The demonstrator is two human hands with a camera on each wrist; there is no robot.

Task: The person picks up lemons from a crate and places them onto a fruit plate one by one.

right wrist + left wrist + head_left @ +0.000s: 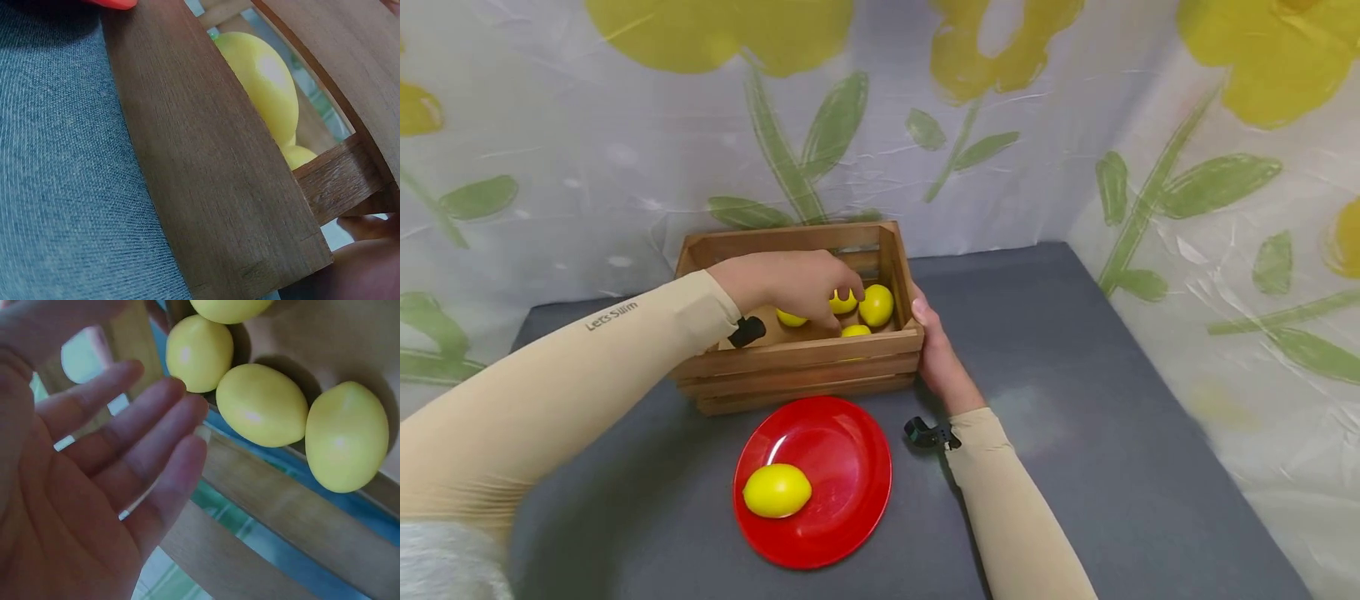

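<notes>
Our left hand [790,283] is inside the wooden crate [805,367], above the lemons [876,305]. In the left wrist view its fingers [144,450] are almost straight and relaxed, spread a little, and they hold nothing; the nearest lemon [199,353] lies just beside the fingertips. Four lemons show in this view, lying together against the slats of the crate.

Our right hand [938,354] rests against the right end of the crate, with the thumb on the top corner. We cannot tell how the other fingers lie, because the crate hides them.

In front of the crate stands a red plate [842,467] with one lemon [777,490] on its left part. All is on a grey table [1112,433].
</notes>
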